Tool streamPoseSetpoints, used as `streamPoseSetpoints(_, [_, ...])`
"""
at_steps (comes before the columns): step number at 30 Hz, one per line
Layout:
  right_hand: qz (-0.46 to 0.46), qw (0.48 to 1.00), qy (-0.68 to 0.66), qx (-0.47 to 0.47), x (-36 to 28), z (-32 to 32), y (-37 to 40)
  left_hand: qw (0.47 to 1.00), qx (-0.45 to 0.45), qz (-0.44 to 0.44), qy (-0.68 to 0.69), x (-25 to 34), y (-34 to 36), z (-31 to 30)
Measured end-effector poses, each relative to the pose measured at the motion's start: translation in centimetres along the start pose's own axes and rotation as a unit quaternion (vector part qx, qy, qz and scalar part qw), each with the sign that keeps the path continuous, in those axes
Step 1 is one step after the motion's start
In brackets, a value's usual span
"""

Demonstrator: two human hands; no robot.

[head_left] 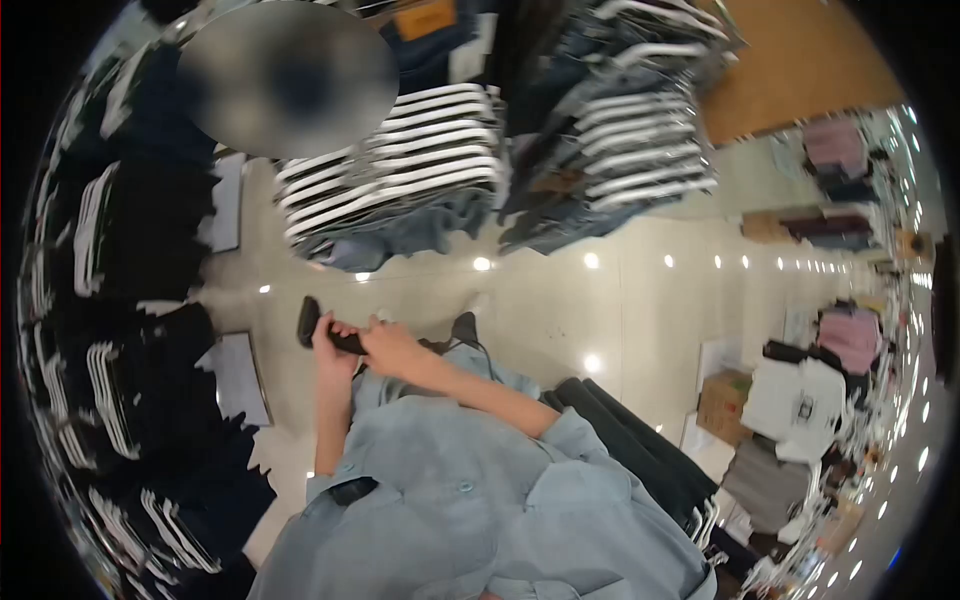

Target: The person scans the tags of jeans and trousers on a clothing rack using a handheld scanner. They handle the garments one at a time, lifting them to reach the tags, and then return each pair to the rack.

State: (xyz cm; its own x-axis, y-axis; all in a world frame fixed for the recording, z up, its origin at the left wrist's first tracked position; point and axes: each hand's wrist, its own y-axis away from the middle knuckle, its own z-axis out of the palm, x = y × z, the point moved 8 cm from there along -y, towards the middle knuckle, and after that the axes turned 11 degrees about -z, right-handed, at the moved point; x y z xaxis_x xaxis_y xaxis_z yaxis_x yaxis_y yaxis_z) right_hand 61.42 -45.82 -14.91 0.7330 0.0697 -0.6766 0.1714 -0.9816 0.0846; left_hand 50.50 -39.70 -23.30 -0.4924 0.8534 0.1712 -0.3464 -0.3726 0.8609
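Observation:
In front of my waist I hold a black handheld device [307,322] that looks like a barcode scanner. Its wide head points to the left. My left hand [332,337] is closed around it just behind the head. My right hand [392,347] is closed at the other end of its handle, close beside the left; its fingertips are partly hidden. Below both hands is the light blue-grey shirt [440,480] that I wear.
Racks of dark garments [150,230] line the left side. Ahead hang jeans on white hangers [435,140] and more jeans [580,225]. Dark trousers [640,450] hang by my right elbow. Farther right are a cardboard box [724,405] and a white T-shirt [795,405]. Shiny floor [540,310] lies between.

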Motion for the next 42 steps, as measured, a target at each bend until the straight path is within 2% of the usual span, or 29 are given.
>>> streamPoseSetpoints(2, [0.049,0.996,-0.038,-0.063,-0.1,1.5,-1.2,0.999,-0.023,-0.026,0.029,0.8,0.0,-0.1])
streamPoseSetpoints(4, [0.036,0.998,-0.046,-0.033,-1.4,0.9,-2.4,0.999,-0.015,-0.029,0.012,2.3,-0.5,-1.1])
streamPoseSetpoints(7, [0.018,0.995,-0.046,-0.089,-3.4,-0.8,-4.6,0.999,-0.032,-0.036,-0.002,4.8,0.8,-1.3])
streamPoseSetpoints(9, [0.111,0.946,-0.272,-0.139,-2.2,-0.1,-6.3,0.998,-0.019,-0.05,0.016,6.0,0.6,-2.8])
streamPoseSetpoints(11, [0.133,0.954,-0.268,-0.006,1.9,1.1,-8.7,0.998,-0.024,-0.052,0.02,7.3,1.3,-4.1])
streamPoseSetpoints(13, [0.164,0.966,-0.184,0.079,5.2,1.9,-11.5,0.998,-0.03,-0.053,0.022,8.4,1.6,-5.7])
streamPoseSetpoints(14, [0.164,0.968,-0.179,0.069,5.3,2.9,-13.0,0.997,-0.041,-0.061,0.029,8.7,1.7,-6.5])
streamPoseSetpoints(16, [0.165,0.96,-0.053,0.22,5.1,1.5,-16.0,0.996,-0.057,-0.06,0.044,10.0,2.5,-7.4])
streamPoseSetpoints(17, [0.157,0.963,-0.05,0.215,4.8,2.1,-17.2,0.996,-0.056,-0.05,0.036,10.5,3.3,-7.8])
streamPoseSetpoints(20, [0.235,0.943,0.046,0.233,6.2,3.6,-19.2,0.998,-0.05,-0.028,0.026,12.2,4.4,-9.4])
streamPoseSetpoints(21, [0.229,0.945,0.047,0.228,6.6,4.2,-19.5,0.999,-0.04,-0.028,0.017,12.3,4.7,-10.2])
streamPoseSetpoints(23, [0.21,0.931,-0.11,0.277,8.0,5.2,-19.0,0.999,-0.03,-0.029,0.027,12.6,5.3,-11.4])
streamPoseSetpoints(25, [0.222,0.929,-0.149,0.256,6.4,5.1,-17.6,0.997,-0.03,-0.048,0.055,12.5,6.1,-12.1])
streamPoseSetpoints(27, [0.191,0.868,-0.32,0.329,5.9,5.7,-15.9,0.997,-0.037,-0.039,0.064,13.1,7.1,-12.4])
streamPoseSetpoints(28, [0.205,0.805,-0.448,0.331,6.1,6.9,-15.3,0.996,-0.046,-0.026,0.068,13.5,7.5,-12.3])
streamPoseSetpoints(29, [0.207,0.803,-0.448,0.333,6.0,7.0,-14.8,0.996,-0.046,-0.029,0.066,13.6,7.7,-12.4])
streamPoseSetpoints(31, [0.213,0.673,-0.629,0.326,5.1,8.3,-14.4,0.998,-0.017,-0.015,0.067,14.0,8.1,-13.1])
streamPoseSetpoints(32, [0.217,0.671,-0.629,0.328,5.2,8.3,-14.2,0.998,-0.017,-0.006,0.063,14.2,8.3,-13.3])
streamPoseSetpoints(34, [0.15,0.415,-0.857,0.265,3.7,9.6,-15.2,0.998,-0.019,-0.015,0.062,13.9,8.1,-13.6])
streamPoseSetpoints(35, [0.151,0.412,-0.856,0.272,4.0,9.6,-14.7,0.997,-0.027,-0.02,0.063,13.8,7.9,-13.5])
streamPoseSetpoints(37, [0.165,0.135,-0.96,0.183,-0.6,8.8,-15.0,0.998,-0.027,-0.025,0.048,13.7,7.9,-13.1])
streamPoseSetpoints(38, [0.164,0.101,-0.964,0.184,-1.5,8.3,-15.0,0.999,-0.027,-0.024,0.039,13.7,8.0,-12.9])
streamPoseSetpoints(39, [0.165,0.099,-0.962,0.191,-1.7,8.0,-15.0,0.998,-0.026,-0.032,0.036,13.5,8.0,-12.6])
streamPoseSetpoints(41, [0.15,0.036,-0.976,0.15,-3.1,7.3,-15.2,0.998,-0.058,-0.014,0.004,13.8,8.4,-11.4])
streamPoseSetpoints(42, [0.142,0.051,-0.979,0.14,-4.0,6.5,-15.2,0.998,-0.061,-0.019,-0.003,13.8,8.8,-10.6])
